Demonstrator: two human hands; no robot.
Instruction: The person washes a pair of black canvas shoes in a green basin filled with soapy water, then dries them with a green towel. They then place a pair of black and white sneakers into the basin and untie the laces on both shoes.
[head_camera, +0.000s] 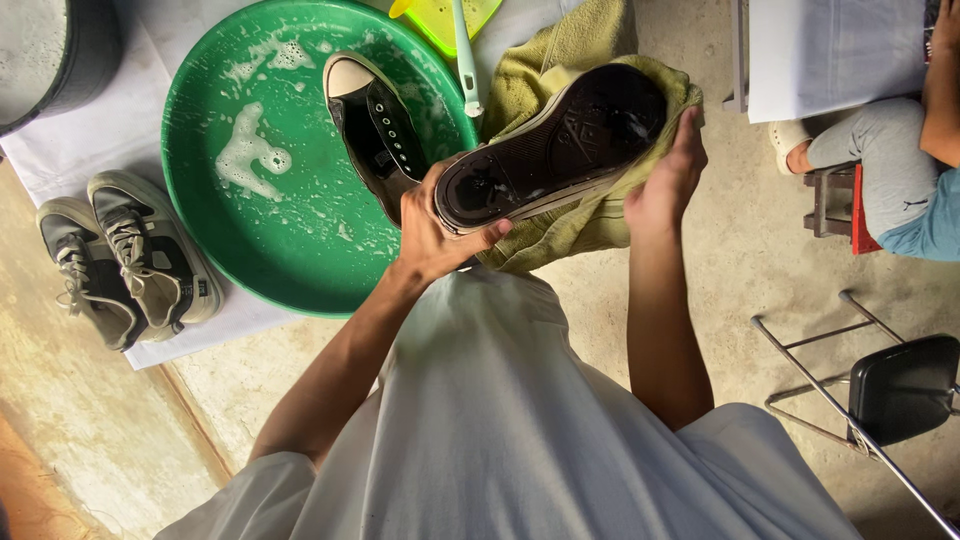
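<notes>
A: What is seen nearest?

B: A white shirt is seen nearest, with both bare arms reaching away from it. The left hand (432, 232) is closed around one end of a black canvas sneaker with a dark rubber sole (555, 145), thumb wrapped over the sole's edge. The right hand (668, 178) is pressed against the other end through an olive-green towel (590, 215), so its fingers are clamped on cloth and shoe together.

A: Where is the sneaker held?

B: It is held sole-up above the person's lap, cradled in the towel, just right of a round green plastic basin (215, 240). Wet patches are visible on the sole.

A: How is this drying best done, judging from the view?

B: The shoe should probably be kept steady by the left hand while the towel is pushed firmly along the sides and the sole's edge, so that water is drawn out of the canvas rather than smeared.

A: And farther off?

B: A second black sneaker with a white toe cap (375, 125) is lying in the basin among soap suds. At the far rim a pale brush handle (466, 60) and a yellow-green plastic scoop (445, 20) are resting. To the left, a pair of grey and beige laced trainers (125, 260) is set on a white sheet (120, 130). On the right, another person's grey-trousered leg (875, 160) and a black metal-framed chair (900, 385) are seen.
</notes>
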